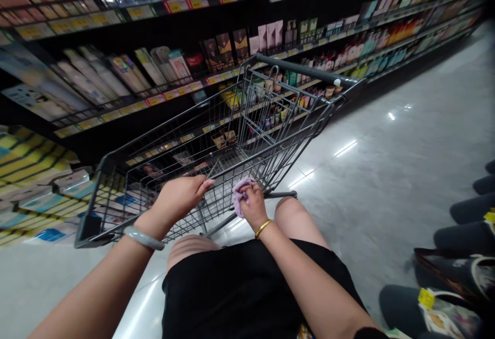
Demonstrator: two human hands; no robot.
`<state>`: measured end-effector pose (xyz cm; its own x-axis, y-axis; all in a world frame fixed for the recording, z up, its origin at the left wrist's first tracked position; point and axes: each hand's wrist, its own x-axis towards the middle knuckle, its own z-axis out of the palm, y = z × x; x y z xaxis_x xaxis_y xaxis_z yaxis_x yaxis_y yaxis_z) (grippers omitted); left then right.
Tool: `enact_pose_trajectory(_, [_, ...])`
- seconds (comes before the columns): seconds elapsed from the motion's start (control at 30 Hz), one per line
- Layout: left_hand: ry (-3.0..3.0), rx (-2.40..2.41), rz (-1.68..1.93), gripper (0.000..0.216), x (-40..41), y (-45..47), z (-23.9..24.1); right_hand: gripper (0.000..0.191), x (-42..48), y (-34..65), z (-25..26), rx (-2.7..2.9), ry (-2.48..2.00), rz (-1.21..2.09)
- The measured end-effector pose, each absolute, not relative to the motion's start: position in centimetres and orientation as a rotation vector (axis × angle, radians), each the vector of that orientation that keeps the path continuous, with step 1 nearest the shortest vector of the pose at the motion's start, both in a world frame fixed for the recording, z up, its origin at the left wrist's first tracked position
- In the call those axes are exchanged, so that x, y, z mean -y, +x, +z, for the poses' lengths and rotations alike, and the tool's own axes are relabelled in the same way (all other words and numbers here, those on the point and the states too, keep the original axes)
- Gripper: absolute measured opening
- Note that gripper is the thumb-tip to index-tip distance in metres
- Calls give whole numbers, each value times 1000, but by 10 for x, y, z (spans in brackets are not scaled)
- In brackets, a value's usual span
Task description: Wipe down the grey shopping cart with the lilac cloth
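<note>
A grey wire shopping cart (297, 68) stands right in front of me, its handle pointing to the upper right. My left hand (178, 198) is closed over the cart's near top rim, its thumb lying along the bar; the other fingers are mostly hidden. A pale bangle circles that wrist. My right hand (253, 206) grips a crumpled light purple cloth (237, 196) close to the cart's near wire side. A gold bracelet is on the right wrist. Through the wires, the basket shows no goods that I can clearly tell from the shelves behind.
Long shelves (170, 91) of boxes and bottles with price tags run behind the cart. Yellow and blue packages (34, 174) are stacked at the left. Dark cylindrical containers (402, 303) with tagged goods line the right edge. The grey floor (371, 184) shines between them.
</note>
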<state>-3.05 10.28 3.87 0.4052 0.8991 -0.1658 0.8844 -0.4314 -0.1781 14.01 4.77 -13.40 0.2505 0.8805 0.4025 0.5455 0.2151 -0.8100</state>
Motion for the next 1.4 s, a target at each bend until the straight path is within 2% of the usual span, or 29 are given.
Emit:
enact_pose_trajectory(0.2, [-2563,1651,201,69,-97,-37,27,24,-53,126,-82,1438,-1363,205])
enact_pose_trajectory(0.43, [-2531,1634,121,74,-91,-30,25,29,-41,105,-138,1607,-1427,348])
enact_pose_trajectory(0.67, [-2557,1607,7,72,-87,-34,20,23,-50,92,-91,1562,-1233,91])
enact_pose_trajectory(0.93, [-2640,1605,-63,66,-86,-52,26,22,-39,71,-144,1785,-1241,110])
enact_pose_trajectory(1.13, [-2490,1800,35,69,-71,-108,27,23,-42,56,-112,1728,-1217,126])
enact_pose_trajectory(1.4, [-2283,1959,-43,60,-48,-168,13,20,-36,33,-122,1852,-1210,170])
